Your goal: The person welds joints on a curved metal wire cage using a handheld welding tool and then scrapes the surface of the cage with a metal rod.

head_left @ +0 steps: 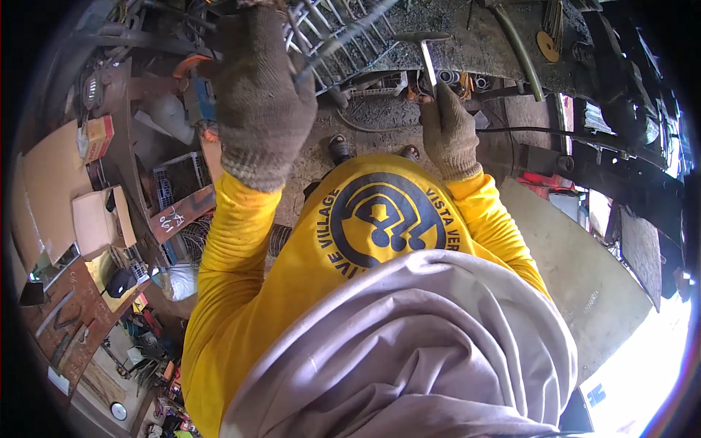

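My right hand (449, 135), in a knitted work glove, is closed round the pale handle of a chipping hammer (428, 66). The hammer's narrow dark head points up, at the near edge of a dark workbench (467, 44). Raised at the upper left, my gloved left hand (266, 102) looks large and close. Its fingers curl at the picture's top edge, and what they grip is partly cut off. Beside its thumb, a blurred metal bar (347, 40) slants up to the right. Behind that bar lies a metal grate (332, 62) with parallel rods.
A curved metal pipe (520, 51) lies across the bench's right part, near a round copper-coloured disc (548, 46). A dark cable (540, 130) runs to the right. Open cardboard boxes (102, 219) and a rusty steel beam (182, 214) stand left. A large pale board (584, 270) leans at right.
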### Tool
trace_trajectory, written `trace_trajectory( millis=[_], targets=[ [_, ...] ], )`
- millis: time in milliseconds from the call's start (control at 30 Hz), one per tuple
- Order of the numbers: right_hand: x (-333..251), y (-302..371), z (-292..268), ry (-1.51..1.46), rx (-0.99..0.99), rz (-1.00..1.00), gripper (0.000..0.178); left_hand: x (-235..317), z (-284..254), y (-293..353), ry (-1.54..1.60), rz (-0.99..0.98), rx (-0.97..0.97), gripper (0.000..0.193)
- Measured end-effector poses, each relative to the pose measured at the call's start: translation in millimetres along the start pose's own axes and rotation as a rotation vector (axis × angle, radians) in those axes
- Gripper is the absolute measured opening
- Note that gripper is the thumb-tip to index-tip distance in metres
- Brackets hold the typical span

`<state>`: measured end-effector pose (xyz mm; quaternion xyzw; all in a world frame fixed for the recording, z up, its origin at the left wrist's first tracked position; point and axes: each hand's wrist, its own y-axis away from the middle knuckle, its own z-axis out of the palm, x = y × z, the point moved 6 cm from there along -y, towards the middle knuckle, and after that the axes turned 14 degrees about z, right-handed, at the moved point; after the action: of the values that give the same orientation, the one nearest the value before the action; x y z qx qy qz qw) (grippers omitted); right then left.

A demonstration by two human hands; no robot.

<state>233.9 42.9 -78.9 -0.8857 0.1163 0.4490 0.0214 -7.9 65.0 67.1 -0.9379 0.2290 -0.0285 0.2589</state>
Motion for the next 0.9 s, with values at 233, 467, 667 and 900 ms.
trace_trajectory(
  millis=[233, 467, 667, 900],
  targets=[
    [7, -10, 9, 0.0, -0.076, 0.008, 0.037, -34, 15, 9, -0.103, 0.065, 0.091, 0.064],
    [3, -13, 15, 0.041, -0.091, -0.07, 0.039, -28, 7, 8, -0.023, 0.046, 0.052, 0.065],
    [-40, 2, -25, 0.0, 0.103, -0.102, 0.04, -19, 4, 10, -0.068, 0.127, 0.118, 0.064],
    [-20, -3, 1, 0.171, -0.068, -0.076, 0.041, -10, 5, 4, 0.125, 0.134, 0.116, 0.067]
  ],
)
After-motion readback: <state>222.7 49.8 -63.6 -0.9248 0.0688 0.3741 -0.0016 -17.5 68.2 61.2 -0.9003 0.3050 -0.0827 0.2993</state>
